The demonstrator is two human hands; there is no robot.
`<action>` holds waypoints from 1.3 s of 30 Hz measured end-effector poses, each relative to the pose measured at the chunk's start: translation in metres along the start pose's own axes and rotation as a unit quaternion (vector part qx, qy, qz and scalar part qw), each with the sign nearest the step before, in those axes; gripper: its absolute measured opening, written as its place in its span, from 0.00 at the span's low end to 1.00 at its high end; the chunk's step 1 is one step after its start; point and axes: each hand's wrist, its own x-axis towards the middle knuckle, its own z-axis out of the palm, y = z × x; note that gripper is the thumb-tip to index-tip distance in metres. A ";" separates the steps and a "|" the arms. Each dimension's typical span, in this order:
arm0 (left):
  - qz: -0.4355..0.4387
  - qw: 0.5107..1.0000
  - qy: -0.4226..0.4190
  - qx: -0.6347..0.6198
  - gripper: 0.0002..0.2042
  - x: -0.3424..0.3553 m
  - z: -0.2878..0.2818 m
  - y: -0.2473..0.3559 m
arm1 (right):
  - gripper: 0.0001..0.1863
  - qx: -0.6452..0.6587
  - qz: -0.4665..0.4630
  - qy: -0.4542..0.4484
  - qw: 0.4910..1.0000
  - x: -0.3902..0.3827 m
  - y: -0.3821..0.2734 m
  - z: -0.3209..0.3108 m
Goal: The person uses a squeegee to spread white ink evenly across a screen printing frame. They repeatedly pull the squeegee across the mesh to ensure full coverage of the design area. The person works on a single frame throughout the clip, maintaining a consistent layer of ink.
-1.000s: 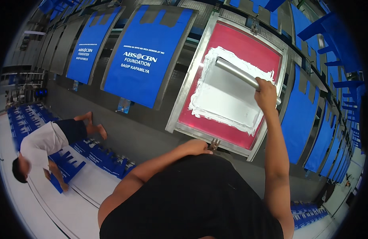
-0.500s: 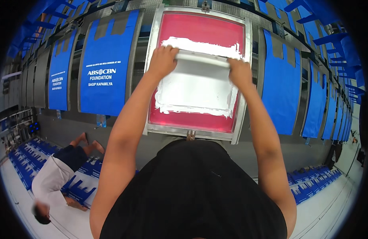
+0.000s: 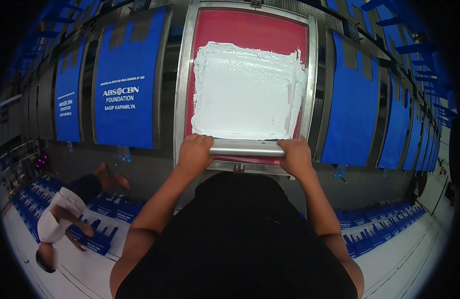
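A screen-printing frame with metal edges and a red screen lies in front of me. White ink covers much of the mesh in a rough-edged rectangle. Across the frame's near end runs a squeegee with a silvery bar handle. My left hand is wrapped round its left end, and my right hand grips its right end. The squeegee's blade is mostly hidden under the handle. Whatever lies beneath the screen cannot be seen.
Blue bags lie flat on grey boards either side: a printed one left, a plain one right. A metal clamp sits at the frame's near edge. At lower left a person bends over rows of blue bags on the floor.
Both hands have drawn the squeegee from the upper part of the screen to its near end. The white ink now lies spread behind it. The person at left has shifted an arm.
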 end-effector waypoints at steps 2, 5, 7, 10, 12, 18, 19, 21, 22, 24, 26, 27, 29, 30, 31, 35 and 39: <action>0.006 1.000 0.022 0.001 0.19 -0.010 0.007 0.001 | 0.20 0.017 -0.005 0.042 0.999 -0.008 -0.002 0.007; 0.038 0.995 0.094 0.015 0.17 0.007 0.005 -0.002 | 0.20 0.000 0.012 0.011 1.000 0.003 -0.003 0.005; 0.009 0.996 0.092 0.018 0.14 0.055 -0.005 -0.015 | 0.20 -0.033 -0.011 0.117 0.992 0.052 0.009 -0.005; -0.088 0.994 0.006 0.059 0.16 0.163 -0.034 -0.049 | 0.18 -0.135 0.016 0.069 0.988 0.154 0.043 -0.037; -0.077 0.993 0.003 0.093 0.16 0.210 -0.052 -0.064 | 0.20 -0.107 -0.003 0.096 0.990 0.195 0.062 -0.056; -0.051 0.996 -0.029 0.061 0.19 0.096 -0.043 -0.033 | 0.23 -0.061 -0.015 -0.006 0.998 0.078 0.029 -0.047; -0.033 0.999 -0.002 0.026 0.17 0.055 -0.033 -0.020 | 0.24 -0.077 0.003 -0.034 0.996 0.044 0.014 -0.033; 0.050 0.997 0.062 0.001 0.14 0.010 -0.011 -0.002 | 0.24 -0.024 0.003 0.032 0.999 0.002 -0.009 -0.007; 0.046 0.996 0.071 0.002 0.15 0.010 -0.005 -0.006 | 0.24 -0.008 -0.008 0.064 0.998 0.001 -0.009 0.001; 0.016 0.998 0.055 0.009 0.15 0.036 -0.003 -0.012 | 0.24 -0.012 -0.003 0.086 0.996 0.024 0.000 0.005; -0.060 0.997 0.027 0.031 0.16 0.102 -0.017 -0.035 | 0.23 -0.054 0.018 0.079 0.995 0.086 0.024 -0.010; -0.037 0.998 0.034 0.048 0.17 0.136 -0.029 -0.047 | 0.21 -0.091 0.017 0.086 0.992 0.118 0.036 -0.022; -0.016 0.996 0.049 0.072 0.15 0.197 -0.050 -0.061 | 0.20 -0.121 0.009 0.073 0.990 0.176 0.053 -0.052; -0.040 0.996 0.012 0.073 0.15 0.216 -0.059 -0.065 | 0.20 -0.096 0.006 0.102 0.990 0.190 0.057 -0.064; -0.021 0.997 0.026 0.062 0.16 0.226 -0.065 -0.067 | 0.21 -0.063 0.013 0.086 0.994 0.196 0.059 -0.073; -0.064 0.994 -0.013 0.092 0.19 0.157 -0.062 -0.043 | 0.23 -0.077 0.018 0.034 0.996 0.123 0.033 -0.066; -0.003 0.999 -0.025 0.029 0.15 0.022 -0.023 -0.004 | 0.23 -0.035 -0.002 0.022 0.999 0.009 -0.001 -0.005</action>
